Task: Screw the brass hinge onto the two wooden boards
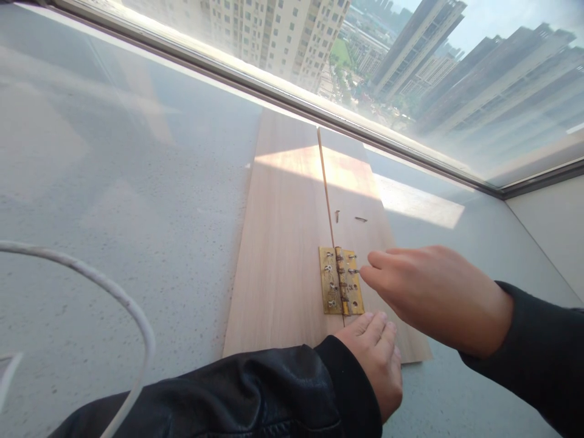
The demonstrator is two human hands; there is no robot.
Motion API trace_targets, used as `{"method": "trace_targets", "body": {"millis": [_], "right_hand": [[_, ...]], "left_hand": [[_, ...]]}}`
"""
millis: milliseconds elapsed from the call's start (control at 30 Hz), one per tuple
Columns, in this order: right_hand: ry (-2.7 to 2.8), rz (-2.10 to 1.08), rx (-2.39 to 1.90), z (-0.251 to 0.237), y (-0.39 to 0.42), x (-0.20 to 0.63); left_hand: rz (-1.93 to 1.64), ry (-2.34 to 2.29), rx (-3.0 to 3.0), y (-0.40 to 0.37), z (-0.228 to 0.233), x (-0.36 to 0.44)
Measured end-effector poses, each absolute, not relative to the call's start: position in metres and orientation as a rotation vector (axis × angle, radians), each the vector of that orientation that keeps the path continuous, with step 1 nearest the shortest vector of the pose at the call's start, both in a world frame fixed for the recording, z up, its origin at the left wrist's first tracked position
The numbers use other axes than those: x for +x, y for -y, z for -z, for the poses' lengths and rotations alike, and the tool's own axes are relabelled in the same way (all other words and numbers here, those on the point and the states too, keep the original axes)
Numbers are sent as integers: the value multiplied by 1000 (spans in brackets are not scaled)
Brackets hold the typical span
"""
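Two thin wooden boards [283,243] lie side by side on a grey speckled sill, joined near their front end by a brass hinge [340,281] with several screws standing in its holes. My right hand [433,295] reaches in from the right, its fingertips pinching a small screw at the hinge's right leaf. My left hand [378,359] rests flat on the front edge of the right board, just below the hinge. Two loose screws [360,219] lie on the right board farther back.
A white cable [123,304] curves across the sill at the left. A large window with a metal frame [292,103] runs along the back, with tall buildings outside. A white wall [547,231] closes the right side.
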State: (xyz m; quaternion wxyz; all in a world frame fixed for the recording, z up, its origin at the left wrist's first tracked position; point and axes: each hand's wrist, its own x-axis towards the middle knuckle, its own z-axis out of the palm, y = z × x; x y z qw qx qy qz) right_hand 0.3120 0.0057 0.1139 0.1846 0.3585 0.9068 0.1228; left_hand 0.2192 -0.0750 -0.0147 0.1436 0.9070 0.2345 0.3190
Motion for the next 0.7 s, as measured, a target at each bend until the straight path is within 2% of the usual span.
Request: {"method": "trace_targets", "body": {"millis": [167, 433, 533, 700], "right_hand": [[-2616, -303, 638, -113, -13, 307], [-2428, -331, 415, -109, -16, 301], [-2458, -357, 538, -104, -8, 301], [-2171, -236, 1111, -110, -13, 289]], "left_hand": [[-889, -634, 2585, 71, 10, 217], [-884, -640, 2524, 70, 5, 214], [-912, -596, 2516, 69, 4, 211], [-767, -604, 2515, 67, 0, 211]]}}
